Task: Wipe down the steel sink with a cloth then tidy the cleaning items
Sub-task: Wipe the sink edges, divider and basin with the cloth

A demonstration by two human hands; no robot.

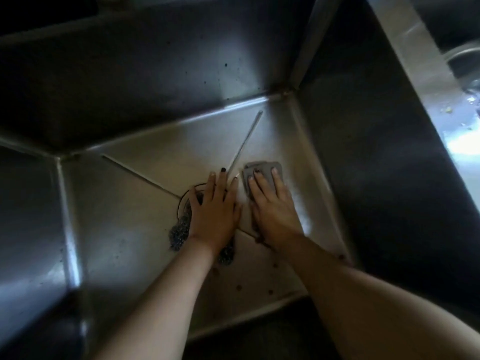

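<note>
Your right hand (272,206) presses flat, fingers spread, on the grey cloth (262,172); your left hand (215,206), fingers open, covers a steel scourer (179,229) over the sink (130,229) drain (185,201).

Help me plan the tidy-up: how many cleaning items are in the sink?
2. A grey cloth lies flat under the right hand; a steel scourer sits by the drain, partly under the left hand. Others may be hidden.
</note>
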